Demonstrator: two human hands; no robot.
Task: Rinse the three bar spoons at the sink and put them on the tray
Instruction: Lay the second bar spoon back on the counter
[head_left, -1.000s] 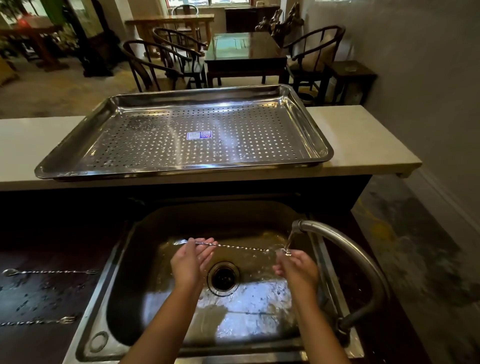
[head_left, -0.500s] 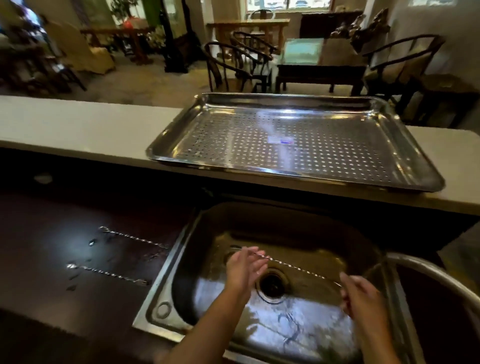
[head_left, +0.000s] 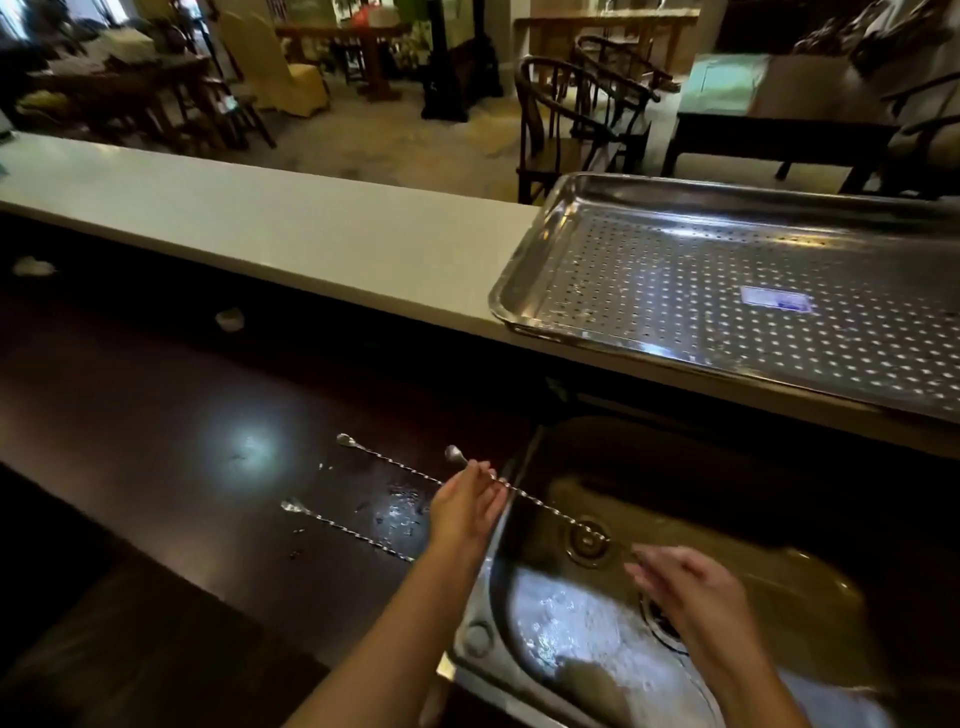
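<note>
My left hand (head_left: 467, 506) is shut on a long twisted bar spoon (head_left: 545, 506) near its bowl end. This spoon slants from above the dark worktop down over the sink (head_left: 478, 639) towards the drain. My right hand (head_left: 691, 587) hovers over the basin with fingers apart, just clear of the spoon's lower end. Two more bar spoons lie on the worktop left of the sink, one farther back (head_left: 395, 462) and one nearer (head_left: 348, 531). The perforated steel tray (head_left: 511, 301) sits on the pale ledge behind the sink, with nothing on it.
The pale ledge (head_left: 260, 228) runs along the back of the dark worktop (head_left: 156, 415). Water drops (head_left: 400, 512) lie beside the sink. Two small white scraps (head_left: 231, 318) (head_left: 34, 266) sit on the worktop. Wooden chairs and tables stand beyond.
The view has swung left and the tap is out of frame. My left hand carried the spoon left over the sink's rim. My right hand let go of the spoon's other end.
</note>
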